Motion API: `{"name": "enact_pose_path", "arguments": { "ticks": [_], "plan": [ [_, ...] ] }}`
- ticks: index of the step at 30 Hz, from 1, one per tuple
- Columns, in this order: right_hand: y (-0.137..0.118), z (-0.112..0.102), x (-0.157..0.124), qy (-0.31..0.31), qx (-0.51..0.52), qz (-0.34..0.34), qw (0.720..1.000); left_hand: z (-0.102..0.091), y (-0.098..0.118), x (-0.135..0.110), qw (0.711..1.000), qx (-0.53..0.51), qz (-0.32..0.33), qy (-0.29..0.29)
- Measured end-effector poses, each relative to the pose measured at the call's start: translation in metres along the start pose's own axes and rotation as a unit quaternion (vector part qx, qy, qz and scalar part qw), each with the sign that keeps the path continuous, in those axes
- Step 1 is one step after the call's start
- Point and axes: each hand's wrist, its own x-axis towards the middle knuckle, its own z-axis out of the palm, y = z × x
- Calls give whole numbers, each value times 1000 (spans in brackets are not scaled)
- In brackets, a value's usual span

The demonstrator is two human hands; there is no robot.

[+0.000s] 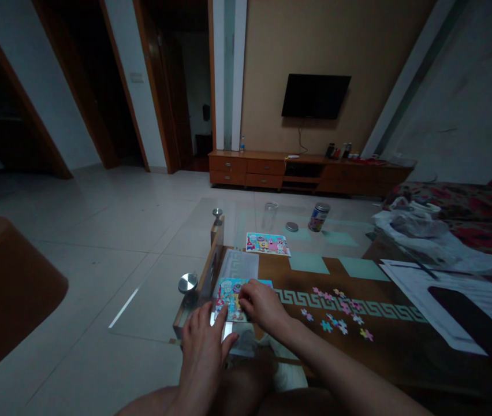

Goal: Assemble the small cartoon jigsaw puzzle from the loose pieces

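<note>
A partly assembled jigsaw puzzle (227,296) with a colourful cartoon print lies on the glass table in front of me. My left hand (205,335) rests at its lower left edge, fingers stretched and thumb apart. Over the puzzle's right side, my right hand (263,306) has its fingers curled together, and whatever is between the fingertips is hidden. Several loose puzzle pieces (342,326) are scattered to the right of my right hand. Beyond the puzzle lies a picture card (267,244) with similar cartoon figures.
Farther back on the glass table (159,312) stand a clear jar (269,216), a round lid (291,226) and a printed can (319,217). Papers (436,306), a dark flat object (475,318) and a plastic bag (436,237) lie at the right. Metal knobs (187,282) stick up at the left.
</note>
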Motion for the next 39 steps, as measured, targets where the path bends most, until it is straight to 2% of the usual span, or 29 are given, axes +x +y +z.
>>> {"name": "enact_pose_path", "arguments": {
  "ticks": [6,23,32,39],
  "plan": [
    [-3,-6,-1,-1,10,8,1000,2,0,-1,1000,-3,-5,-1],
    [0,-5,-2,6,28,0,1000,3,2,-1,1000,6,4,14],
    [-2,-8,-3,3,26,4,1000,14,-5,-1,1000,-3,4,3],
    [-1,-7,-3,6,31,3,1000,8,-2,-1,1000,-1,-2,16]
  ]
}}
